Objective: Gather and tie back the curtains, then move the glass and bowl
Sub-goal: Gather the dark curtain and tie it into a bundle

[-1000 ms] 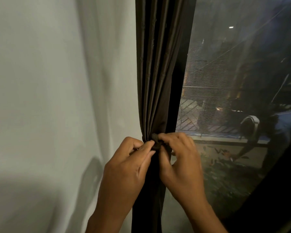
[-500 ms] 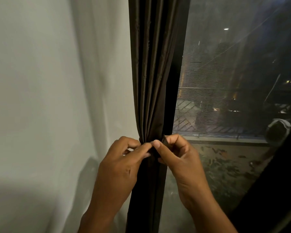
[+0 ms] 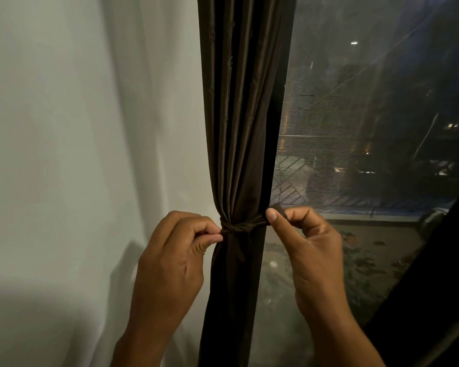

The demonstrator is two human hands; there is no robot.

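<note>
A dark brown curtain hangs gathered into a narrow bunch at the window's left edge. A matching dark tie band is wrapped and knotted around it at its waist. My left hand pinches the band's left end right beside the knot. My right hand pinches the band's right end between thumb and forefinger, just right of the curtain, with the band stretched taut between the two hands. No glass or bowl is in view.
A white sheer curtain covers the whole left side. To the right is a window pane with a mesh screen and a dark night scene outside. A dark edge crosses the lower right corner.
Both hands were pressed together at the curtain's waist; now they have drawn apart sideways, pulling the tie band's ends outward so the knot shows tight around the curtain.
</note>
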